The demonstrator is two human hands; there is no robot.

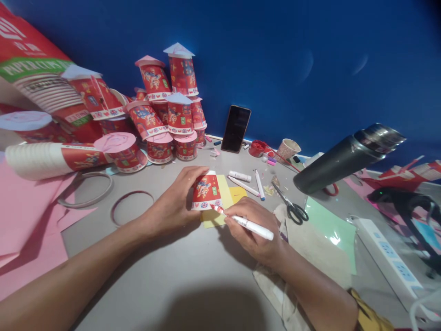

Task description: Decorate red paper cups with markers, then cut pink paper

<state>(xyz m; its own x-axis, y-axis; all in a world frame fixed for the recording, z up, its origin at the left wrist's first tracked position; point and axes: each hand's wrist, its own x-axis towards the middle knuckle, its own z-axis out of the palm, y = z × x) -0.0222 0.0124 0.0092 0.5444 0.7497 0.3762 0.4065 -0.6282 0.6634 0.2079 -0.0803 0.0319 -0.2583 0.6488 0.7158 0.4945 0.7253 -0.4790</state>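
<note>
A red patterned paper cup (206,190) stands upside down on a yellow sheet of paper (225,193) in the middle of the grey table (179,285). My left hand (175,202) is closed around the cup's left side and top. In my right hand (255,230) a white marker (250,224) is pinched, with its red tip touching the yellow sheet at the cup's rim.
Red cups with paper lids (168,110) are piled at the back left beside cup sleeves (44,158) and pink paper (24,216). A phone (236,128) leans on the blue wall. Scissors (291,204), markers (258,184), a dark flask (344,158), green paper (330,225) and a power strip (389,255) lie right.
</note>
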